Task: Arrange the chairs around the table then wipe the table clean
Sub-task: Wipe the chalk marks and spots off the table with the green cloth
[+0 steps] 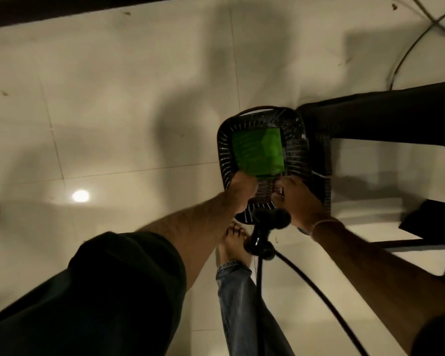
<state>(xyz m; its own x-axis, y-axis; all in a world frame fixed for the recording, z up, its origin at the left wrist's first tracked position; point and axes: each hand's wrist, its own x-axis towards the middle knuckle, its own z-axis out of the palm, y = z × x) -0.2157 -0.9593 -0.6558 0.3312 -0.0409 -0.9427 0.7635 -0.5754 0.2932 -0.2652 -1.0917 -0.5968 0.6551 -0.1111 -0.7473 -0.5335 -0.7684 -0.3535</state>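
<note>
Right now both hands sit on the near rim of a black perforated plastic basket (263,150) w/ a green flat packet (257,151) lying inside it. Left hand (243,192) is clenched over the near-left rim; right hand (299,201) wraps the near-right rim, fingers partly hidden, so exact grip there is hard to read. Basket's long axis runs near-to-far, straight out from the arms, both hands about equally close.

Black plastic chair frame (385,116) stands just right of the basket, touching or nearly so; can't tell which. No tabletop in view. Judging by that, the chair is the task's thing, lying to the right and far of the hands, right hand nearer.

Materials: basket is rigid lattice plastic, rounded corners, thin loop handle at far end. Chair looks moulded, matte, w/ open gaps. Floor (113,98) is glossy pale tile, smooth, so chair legs should slide easily. Black cable (316,286) trails near-right, a possible snag.
</note>
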